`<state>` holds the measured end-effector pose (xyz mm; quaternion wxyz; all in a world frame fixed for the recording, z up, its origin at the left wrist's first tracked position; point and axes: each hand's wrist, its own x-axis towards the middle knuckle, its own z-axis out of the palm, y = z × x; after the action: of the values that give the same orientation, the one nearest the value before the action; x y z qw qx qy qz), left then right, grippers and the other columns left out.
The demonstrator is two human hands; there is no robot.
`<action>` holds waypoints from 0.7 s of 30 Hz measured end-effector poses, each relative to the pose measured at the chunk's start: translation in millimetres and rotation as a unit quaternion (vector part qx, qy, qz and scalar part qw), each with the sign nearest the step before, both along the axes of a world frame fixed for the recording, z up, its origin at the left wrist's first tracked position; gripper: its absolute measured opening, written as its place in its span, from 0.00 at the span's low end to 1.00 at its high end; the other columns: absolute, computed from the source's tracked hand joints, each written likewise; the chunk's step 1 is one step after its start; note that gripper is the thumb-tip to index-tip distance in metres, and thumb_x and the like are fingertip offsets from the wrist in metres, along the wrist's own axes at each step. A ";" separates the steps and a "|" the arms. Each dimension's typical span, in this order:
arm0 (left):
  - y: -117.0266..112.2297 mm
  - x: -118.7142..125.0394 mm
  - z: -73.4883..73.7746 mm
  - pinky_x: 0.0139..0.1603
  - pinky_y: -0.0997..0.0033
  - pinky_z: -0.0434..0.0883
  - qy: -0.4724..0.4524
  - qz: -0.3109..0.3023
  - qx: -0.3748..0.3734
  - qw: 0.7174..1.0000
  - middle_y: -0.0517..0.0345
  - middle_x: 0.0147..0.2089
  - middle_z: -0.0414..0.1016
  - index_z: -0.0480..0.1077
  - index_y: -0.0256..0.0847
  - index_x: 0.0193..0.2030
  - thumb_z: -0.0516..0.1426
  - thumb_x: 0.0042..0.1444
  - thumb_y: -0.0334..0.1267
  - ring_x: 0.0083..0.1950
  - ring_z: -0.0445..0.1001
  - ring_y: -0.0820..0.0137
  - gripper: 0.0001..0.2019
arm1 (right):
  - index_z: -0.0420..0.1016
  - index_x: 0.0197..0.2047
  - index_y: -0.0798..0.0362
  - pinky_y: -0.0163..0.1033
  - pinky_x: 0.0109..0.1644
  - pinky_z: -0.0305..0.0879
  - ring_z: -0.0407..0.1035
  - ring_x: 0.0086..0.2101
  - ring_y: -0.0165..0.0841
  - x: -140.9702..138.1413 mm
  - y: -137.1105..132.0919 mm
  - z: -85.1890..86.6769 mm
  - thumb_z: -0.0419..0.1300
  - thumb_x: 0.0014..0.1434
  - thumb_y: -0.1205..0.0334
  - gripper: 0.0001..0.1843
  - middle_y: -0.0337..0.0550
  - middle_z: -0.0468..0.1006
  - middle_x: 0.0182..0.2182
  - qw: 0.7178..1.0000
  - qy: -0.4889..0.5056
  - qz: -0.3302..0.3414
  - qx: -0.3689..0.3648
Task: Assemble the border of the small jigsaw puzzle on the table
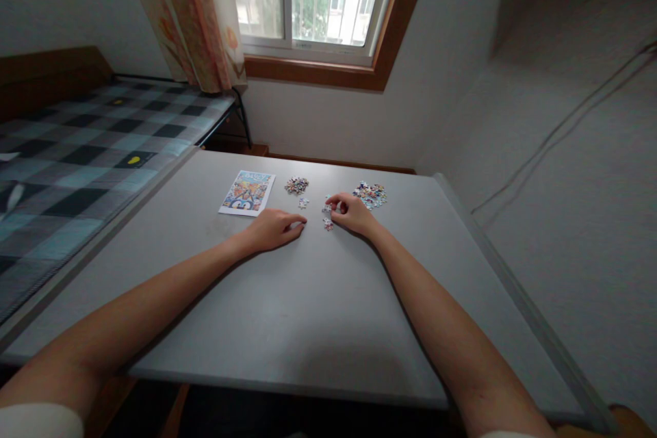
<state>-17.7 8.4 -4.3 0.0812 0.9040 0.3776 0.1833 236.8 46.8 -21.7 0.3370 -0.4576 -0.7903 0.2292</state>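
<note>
Right hand [354, 213] over tiny puzzle pieces [327, 224], pinch possibly hidden, left hand [274, 228] flat

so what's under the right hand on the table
Loose puzzle pieces lie on the grey table beside the right hand, at its fingertips. Whatever sits beneath the palm itself is covered.

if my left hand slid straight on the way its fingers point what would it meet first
Probably the loose puzzle pieces just ahead of the left hand, with the right hand close behind them; depth is hard to judge.
</note>
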 end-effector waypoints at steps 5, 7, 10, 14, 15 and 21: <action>0.1 0.5 -0.5 0.31 0.76 0.62 -0.007 -0.002 0.002 1.000 0.59 0.25 0.76 0.77 0.42 0.47 0.52 0.62 0.41 0.25 0.71 0.73 0.15 | 0.76 0.40 0.54 0.33 0.32 0.59 0.58 0.24 0.25 0.1 -0.2 0.3 0.59 0.47 0.69 0.15 0.36 0.74 0.29 1.000 0.000 -0.003 -0.008; 0.1 0.1 -1.0 0.31 0.76 0.62 -0.009 -0.002 0.002 1.000 0.60 0.25 0.75 0.77 0.42 0.47 0.52 0.62 0.42 0.25 0.71 0.73 0.15 | 0.76 0.40 0.54 0.33 0.32 0.59 0.58 0.25 0.25 0.4 0.0 -0.4 0.59 0.46 0.69 0.15 0.36 0.74 0.29 1.000 0.000 0.000 -0.007; 0.1 -0.4 -1.0 0.30 0.76 0.62 -0.011 -0.003 0.004 1.000 0.60 0.24 0.75 0.77 0.42 0.47 0.52 0.62 0.42 0.25 0.71 0.73 0.15 | 0.76 0.40 0.54 0.34 0.32 0.59 0.58 0.25 0.25 0.4 0.5 -1.5 0.59 0.47 0.68 0.14 0.37 0.73 0.30 1.000 0.011 0.003 0.001; -0.2 -0.3 0.6 0.29 0.76 0.61 -0.006 -0.004 0.004 1.000 0.59 0.24 0.75 0.77 0.42 0.47 0.52 0.62 0.41 0.25 0.71 0.73 0.15 | 0.77 0.35 0.54 0.35 0.33 0.60 0.60 0.25 0.26 -0.3 1.8 -1.1 0.56 0.50 0.68 0.10 0.39 0.71 0.30 0.998 0.049 -0.038 0.022; -0.3 -0.1 0.9 0.29 0.76 0.61 -0.005 -0.004 0.005 1.000 0.60 0.24 0.75 0.78 0.42 0.47 0.52 0.62 0.41 0.25 0.71 0.73 0.15 | 0.76 0.33 0.55 0.36 0.34 0.60 0.60 0.25 0.27 -0.4 2.1 -0.5 0.55 0.50 0.69 0.09 0.39 0.70 0.30 0.997 0.054 -0.055 0.028; -0.5 0.2 -0.4 0.29 0.76 0.61 -0.004 -0.001 0.003 1.000 0.59 0.25 0.76 0.78 0.42 0.47 0.52 0.62 0.42 0.25 0.71 0.73 0.15 | 0.76 0.27 0.54 0.37 0.36 0.61 0.61 0.26 0.28 -0.5 0.6 4.4 0.54 0.52 0.70 0.10 0.40 0.68 0.28 0.992 0.045 -0.105 0.058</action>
<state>-17.5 7.8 -4.7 0.0803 0.9039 0.3760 0.1876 236.3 47.3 -17.3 0.4202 -0.5071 -0.7339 0.1665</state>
